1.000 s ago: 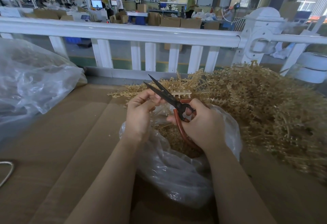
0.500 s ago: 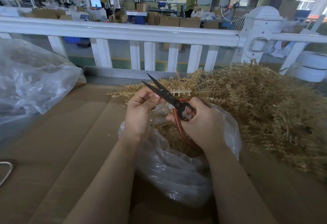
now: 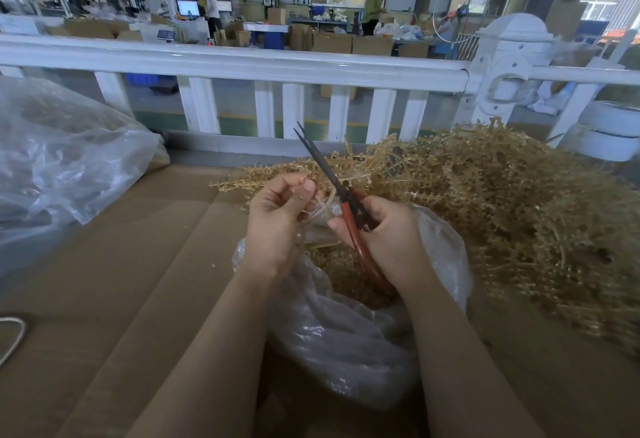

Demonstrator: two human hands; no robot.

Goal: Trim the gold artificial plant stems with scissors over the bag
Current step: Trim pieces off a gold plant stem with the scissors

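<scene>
Head view: hands (image 3: 277, 219) raised over bag (image 3: 346, 333)

Scissors (image 3: 332, 178) nearly closed — above bag (image 3: 349, 344).

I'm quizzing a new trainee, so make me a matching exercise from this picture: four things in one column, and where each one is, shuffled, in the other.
1. scissors
2. gold stem
3. clear bag
4. gold pile

A. under both hands
B. pinched in left hand
C. gripped in right hand
D. heaped at right on the cardboard

Pairs: 1-C, 2-B, 3-A, 4-D
</scene>
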